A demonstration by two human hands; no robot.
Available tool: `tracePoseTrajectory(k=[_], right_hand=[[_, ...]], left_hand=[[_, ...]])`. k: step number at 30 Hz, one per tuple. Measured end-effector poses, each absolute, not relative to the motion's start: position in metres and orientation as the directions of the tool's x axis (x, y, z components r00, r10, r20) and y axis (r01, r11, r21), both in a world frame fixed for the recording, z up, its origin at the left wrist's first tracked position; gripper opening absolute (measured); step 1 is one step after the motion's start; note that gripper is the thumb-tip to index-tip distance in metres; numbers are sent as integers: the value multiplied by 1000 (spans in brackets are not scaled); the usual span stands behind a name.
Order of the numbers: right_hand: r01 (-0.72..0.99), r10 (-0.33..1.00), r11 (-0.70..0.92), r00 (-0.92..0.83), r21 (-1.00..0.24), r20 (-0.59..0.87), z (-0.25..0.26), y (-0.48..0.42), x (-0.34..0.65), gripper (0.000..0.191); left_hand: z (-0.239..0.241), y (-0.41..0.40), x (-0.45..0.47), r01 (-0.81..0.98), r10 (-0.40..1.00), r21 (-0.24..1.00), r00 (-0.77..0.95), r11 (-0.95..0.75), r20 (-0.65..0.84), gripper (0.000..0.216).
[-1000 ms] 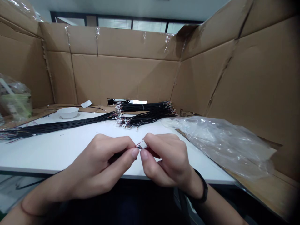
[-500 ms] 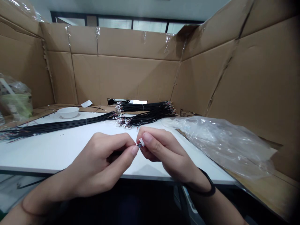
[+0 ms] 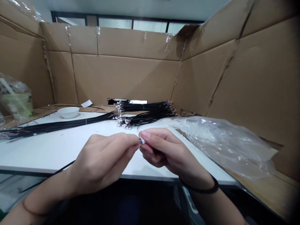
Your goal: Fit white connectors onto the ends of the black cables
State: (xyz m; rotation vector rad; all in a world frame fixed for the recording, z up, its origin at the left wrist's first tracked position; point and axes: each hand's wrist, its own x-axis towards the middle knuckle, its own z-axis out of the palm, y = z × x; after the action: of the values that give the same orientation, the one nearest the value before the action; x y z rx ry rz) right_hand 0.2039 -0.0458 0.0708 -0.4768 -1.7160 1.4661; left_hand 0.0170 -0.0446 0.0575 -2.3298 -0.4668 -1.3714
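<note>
White connector (image 3: pixel 142 141) — pinched at mid-air between my left hand (image 3: pixel 103 159) and right hand (image 3: pixel 168 153), both narrow, closer together than a moment ago | black wire (image 3: pixel 50 176) now trails from the left hand past the table edge (image 3: pixel 30 169)

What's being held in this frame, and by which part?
The left hand and right hand pinch a black wire at its end, by the small white connector.

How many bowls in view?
1: a white bowl at the far left of the table, behind the black wires. Others may be hidden under the plastic bag.
</note>
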Motion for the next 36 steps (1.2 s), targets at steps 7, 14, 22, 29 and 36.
tracePoseTrajectory(k=[7, 14, 22, 29, 36], right_hand=[[-85, 760, 389, -532, -917, 372, 72, -50, 201, 43], [62, 760, 515, -495, -855, 422, 73, -55, 200, 45], [-77, 730, 446, -545, -892, 412, 69, -46, 200, 41], [-207, 646, 399, -628, -893, 434, 69, -45, 202, 39], [129, 624, 757, -431, -640, 652, 71, -49, 200, 40]], left_hand=[[55, -41, 16, 492, 26, -251, 489, -834, 872, 10], [54, -42, 15, 483, 80, -231, 540, -844, 838, 17], [54, -39, 16, 462, 87, -182, 503, -868, 860, 16], [67, -48, 16, 308, 371, 248, 458, -919, 808, 4], [76, -52, 9, 285, 493, 405, 571, -869, 656, 27]])
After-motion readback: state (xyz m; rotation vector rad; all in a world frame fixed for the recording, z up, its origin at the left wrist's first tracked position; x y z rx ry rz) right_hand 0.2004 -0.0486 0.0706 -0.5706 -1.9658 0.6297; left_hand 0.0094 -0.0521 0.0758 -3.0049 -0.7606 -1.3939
